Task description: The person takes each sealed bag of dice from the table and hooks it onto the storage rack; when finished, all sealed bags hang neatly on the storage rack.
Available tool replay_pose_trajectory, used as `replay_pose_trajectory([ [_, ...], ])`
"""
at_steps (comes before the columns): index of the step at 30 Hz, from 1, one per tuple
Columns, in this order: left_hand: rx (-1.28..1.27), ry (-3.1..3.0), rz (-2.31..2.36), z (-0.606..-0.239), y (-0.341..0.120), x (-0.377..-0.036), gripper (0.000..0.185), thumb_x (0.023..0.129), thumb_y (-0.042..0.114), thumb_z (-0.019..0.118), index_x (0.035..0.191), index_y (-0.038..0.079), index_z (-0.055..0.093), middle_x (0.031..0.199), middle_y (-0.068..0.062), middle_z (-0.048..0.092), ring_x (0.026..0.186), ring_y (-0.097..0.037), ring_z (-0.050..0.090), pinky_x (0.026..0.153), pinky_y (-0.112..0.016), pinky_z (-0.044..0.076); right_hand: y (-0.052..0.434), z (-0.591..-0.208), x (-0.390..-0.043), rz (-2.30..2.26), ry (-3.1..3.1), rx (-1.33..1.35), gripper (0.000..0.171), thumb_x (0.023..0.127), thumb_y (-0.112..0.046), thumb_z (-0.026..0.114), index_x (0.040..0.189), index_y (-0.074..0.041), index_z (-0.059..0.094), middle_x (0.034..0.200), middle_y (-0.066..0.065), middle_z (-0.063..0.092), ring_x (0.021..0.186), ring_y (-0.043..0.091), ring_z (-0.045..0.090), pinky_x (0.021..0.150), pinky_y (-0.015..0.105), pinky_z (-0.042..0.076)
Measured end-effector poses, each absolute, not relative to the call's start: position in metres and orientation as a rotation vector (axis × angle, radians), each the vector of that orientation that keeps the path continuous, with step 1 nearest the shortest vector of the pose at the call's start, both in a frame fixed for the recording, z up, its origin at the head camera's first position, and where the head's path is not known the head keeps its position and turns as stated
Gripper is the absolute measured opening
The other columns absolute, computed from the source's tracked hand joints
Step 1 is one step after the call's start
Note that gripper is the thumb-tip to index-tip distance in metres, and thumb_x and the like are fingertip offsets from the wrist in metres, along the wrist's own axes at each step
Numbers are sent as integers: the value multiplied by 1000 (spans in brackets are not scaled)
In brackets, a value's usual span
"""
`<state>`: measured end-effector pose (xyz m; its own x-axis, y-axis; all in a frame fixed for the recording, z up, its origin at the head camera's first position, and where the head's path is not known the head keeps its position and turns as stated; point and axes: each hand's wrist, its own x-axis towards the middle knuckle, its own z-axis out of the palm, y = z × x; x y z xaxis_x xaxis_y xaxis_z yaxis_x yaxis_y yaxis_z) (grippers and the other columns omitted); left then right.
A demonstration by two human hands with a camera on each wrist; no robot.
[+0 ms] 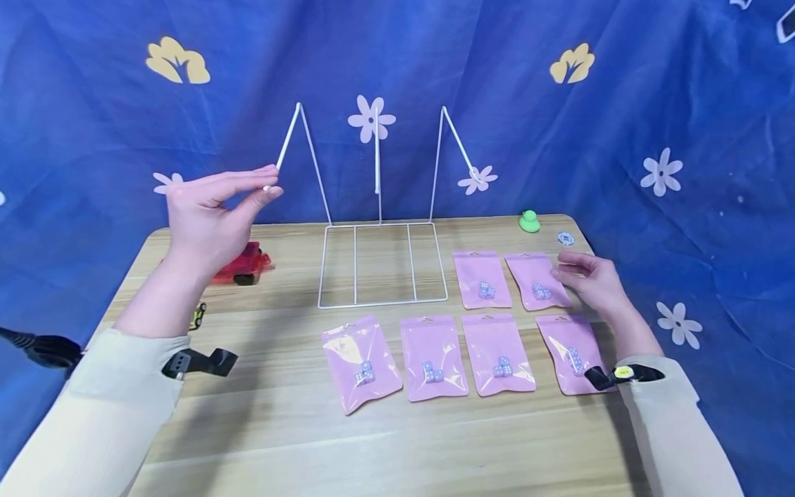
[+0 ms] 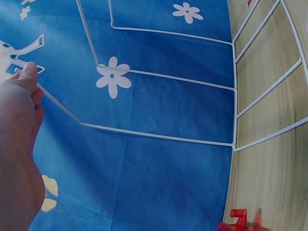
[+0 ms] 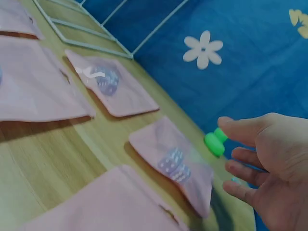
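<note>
A white wire display rack (image 1: 383,304) stands at the back of the table, with three prongs rising from its base. My left hand (image 1: 214,214) pinches the end of the left prong (image 2: 57,102) between thumb and fingers; the tip pokes out past them in the left wrist view. Several pink zip bags (image 1: 428,331) with pale purple dice inside lie in two rows in front and to the right of the rack. Above the edge of the back right bag (image 1: 535,266) hovers my right hand (image 1: 590,279), fingers loosely bent and nothing in them (image 3: 279,163).
A red toy car (image 1: 245,266) sits behind my left forearm, beside a small yellow-green toy (image 1: 198,316) partly hidden by it. At the back right corner are a green duck (image 1: 529,221) and a blue-white chip (image 1: 566,238). Blue flowered cloth (image 1: 509,138) hangs behind the table.
</note>
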<state>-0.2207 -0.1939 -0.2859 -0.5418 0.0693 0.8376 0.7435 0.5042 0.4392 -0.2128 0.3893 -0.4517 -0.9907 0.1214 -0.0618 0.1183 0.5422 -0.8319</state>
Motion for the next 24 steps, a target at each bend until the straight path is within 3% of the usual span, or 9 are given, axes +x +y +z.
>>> replay_pose_trajectory([
  [8, -680, -1948, -1072, -287, -195, -220, 21, 77, -17, 86, 95, -5, 83, 103, -19, 78, 102, 4, 72, 95, -18, 54, 392, -469, -225, 1481, -2884, -341, 75, 95, -30, 83, 153, 4, 49, 146, 27, 57, 129, 40, 59, 90, 20, 51],
  [13, -691, -1948, -1068, -287, -195, -221, 22, 77, -17, 86, 95, -5, 83, 102, -18, 79, 102, 3, 73, 95, -19, 54, 391, -472, -226, 1505, -2900, -494, 79, 93, -27, 85, 154, 5, 46, 140, 26, 57, 118, 36, 57, 85, 24, 53],
  [24, -695, -1936, -1077, -289, -194, -224, 26, 74, -22, 85, 94, -5, 83, 101, -19, 78, 101, 2, 73, 95, -19, 55, 393, -477, -230, 1543, -2896, -490, 53, 101, -16, 74, 141, 13, 56, 120, 22, 66, 99, 22, 60, 74, 21, 52],
])
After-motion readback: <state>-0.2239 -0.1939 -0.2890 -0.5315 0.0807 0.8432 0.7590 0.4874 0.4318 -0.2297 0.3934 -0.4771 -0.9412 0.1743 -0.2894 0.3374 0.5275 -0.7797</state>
